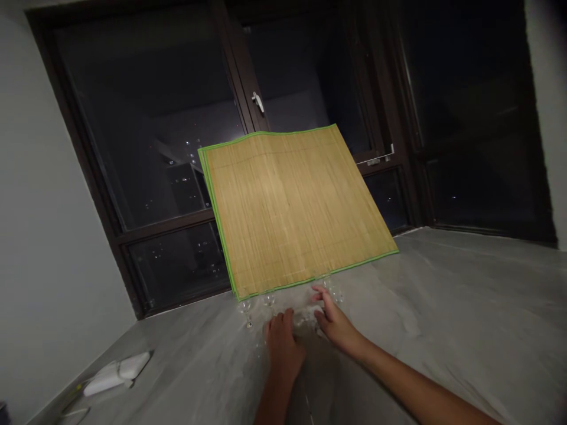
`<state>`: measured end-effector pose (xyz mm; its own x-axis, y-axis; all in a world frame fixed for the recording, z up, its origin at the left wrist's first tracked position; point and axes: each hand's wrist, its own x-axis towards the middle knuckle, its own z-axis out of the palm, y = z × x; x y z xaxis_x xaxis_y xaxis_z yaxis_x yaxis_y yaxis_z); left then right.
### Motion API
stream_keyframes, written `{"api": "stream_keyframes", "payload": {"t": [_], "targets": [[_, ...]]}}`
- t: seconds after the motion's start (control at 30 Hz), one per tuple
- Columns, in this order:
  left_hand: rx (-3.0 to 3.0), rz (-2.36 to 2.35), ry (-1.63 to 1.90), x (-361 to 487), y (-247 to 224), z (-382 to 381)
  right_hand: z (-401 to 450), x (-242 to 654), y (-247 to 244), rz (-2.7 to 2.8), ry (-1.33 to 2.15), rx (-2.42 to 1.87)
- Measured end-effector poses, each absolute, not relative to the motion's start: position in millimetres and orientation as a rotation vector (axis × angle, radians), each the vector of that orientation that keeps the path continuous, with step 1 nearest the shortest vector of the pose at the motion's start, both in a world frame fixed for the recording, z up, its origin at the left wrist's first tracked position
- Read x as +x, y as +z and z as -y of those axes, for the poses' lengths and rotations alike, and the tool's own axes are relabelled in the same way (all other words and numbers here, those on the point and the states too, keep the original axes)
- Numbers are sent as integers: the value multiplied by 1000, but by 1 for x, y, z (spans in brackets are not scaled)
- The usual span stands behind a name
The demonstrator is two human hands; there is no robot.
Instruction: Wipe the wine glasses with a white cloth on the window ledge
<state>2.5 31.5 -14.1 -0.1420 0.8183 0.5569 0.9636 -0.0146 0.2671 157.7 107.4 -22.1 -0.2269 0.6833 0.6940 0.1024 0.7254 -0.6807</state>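
My left hand (282, 341) is low over the grey stone-look surface, its fingers curled and pointing away from me. What lies under them is hidden. To its right, my right hand (335, 324) has its fingers apart, with the thumb near a clear, shiny object (305, 317) between the two hands. That object's kind is too blurred to make out. Small clear glasses (269, 299) stand beyond my hands, along the lower edge of a bamboo mat (292, 206) with green edging. Another clear glass piece (338, 295) is just past my right fingertips.
The mat leans upright against a dark-framed window (168, 225) with a white handle (257, 103). At the lower left, a white bundle (117, 373) lies on the surface (465, 307) near the pale wall (39, 195), with a thin cord beside it.
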Motion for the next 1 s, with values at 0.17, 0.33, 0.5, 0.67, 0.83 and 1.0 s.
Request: {"api": "stream_keyframes", "payload": {"t": [0.17, 0.33, 0.5, 0.67, 0.83, 1.0], "targets": [[-1759, 2018, -821, 7, -7, -28, -111, 154, -31, 1818, 593, -671], [-1729, 1999, -820, 9, -9, -30, -111, 153, -27, 1765, 638, -705], [-1721, 2083, -777, 7, -11, -31, -102, 157, -20, 1833, 664, -623], [-1863, 2086, -752, 3, -9, -28, -97, 158, -17, 1957, 697, -665], [-1920, 2046, -830, 5, -10, -27, -95, 158, -14, 1930, 806, -589], [-1993, 1952, -1003, 8, -14, -27, -91, 158, -11, 1908, 1032, -526]]}}
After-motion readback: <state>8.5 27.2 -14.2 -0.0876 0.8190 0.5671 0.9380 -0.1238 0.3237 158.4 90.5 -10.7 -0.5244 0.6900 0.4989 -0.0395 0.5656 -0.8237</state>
